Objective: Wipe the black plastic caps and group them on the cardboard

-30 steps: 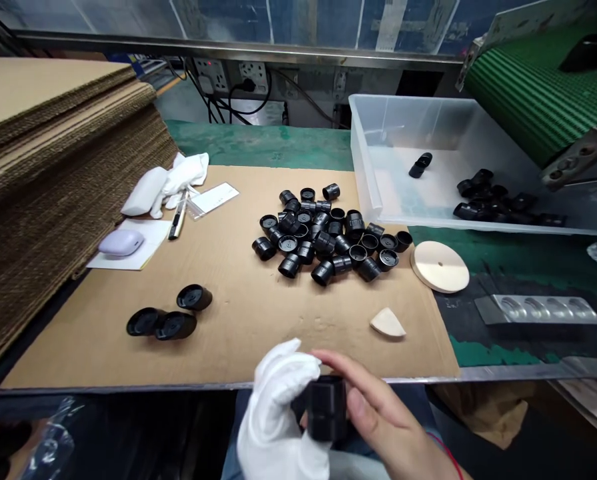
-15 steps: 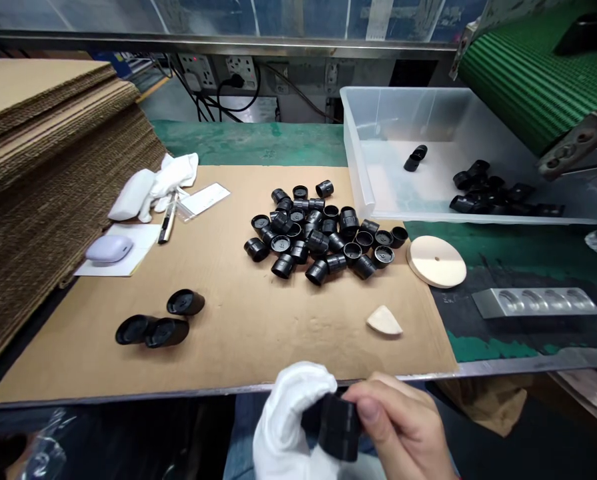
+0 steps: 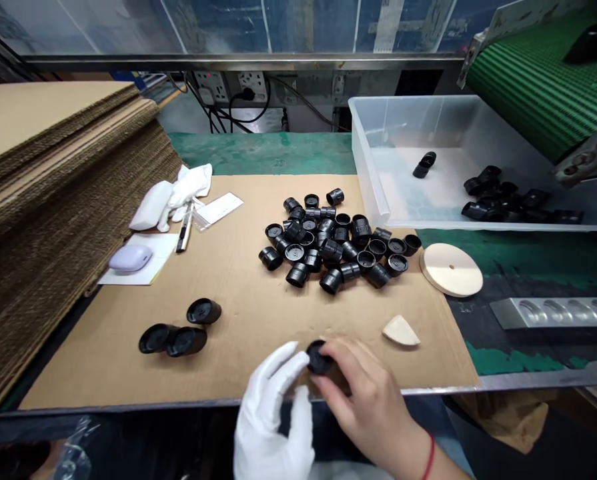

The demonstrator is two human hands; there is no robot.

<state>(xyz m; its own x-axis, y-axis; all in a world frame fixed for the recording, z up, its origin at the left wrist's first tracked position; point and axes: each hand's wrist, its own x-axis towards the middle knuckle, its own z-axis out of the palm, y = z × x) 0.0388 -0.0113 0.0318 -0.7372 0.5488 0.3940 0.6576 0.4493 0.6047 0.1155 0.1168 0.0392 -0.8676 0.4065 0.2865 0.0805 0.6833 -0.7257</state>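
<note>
My bare right hand (image 3: 368,400) grips a black plastic cap (image 3: 319,358) at the near edge of the cardboard sheet (image 3: 238,313). My left hand (image 3: 273,413), in a white glove, is just left of it with its fingers curled toward the cap, fingertips touching or almost touching it. A pile of several black caps (image 3: 335,243) lies in the middle of the sheet. Three larger black caps (image 3: 181,330) lie on their sides at the near left.
A clear plastic bin (image 3: 378,193) at the right holds more black caps (image 3: 508,200). A round wooden disc (image 3: 451,269), a wedge-shaped piece (image 3: 401,331) and a metal tray (image 3: 553,311) lie right. Stacked cardboard (image 3: 53,200), white gloves (image 3: 173,193) and an earbud case (image 3: 131,257) sit left.
Both hands moved up from below the table edge onto the cardboard sheet. The black cap, held between both hands before, now sits in the right hand's fingers, with the gloved hand loosened beside it.
</note>
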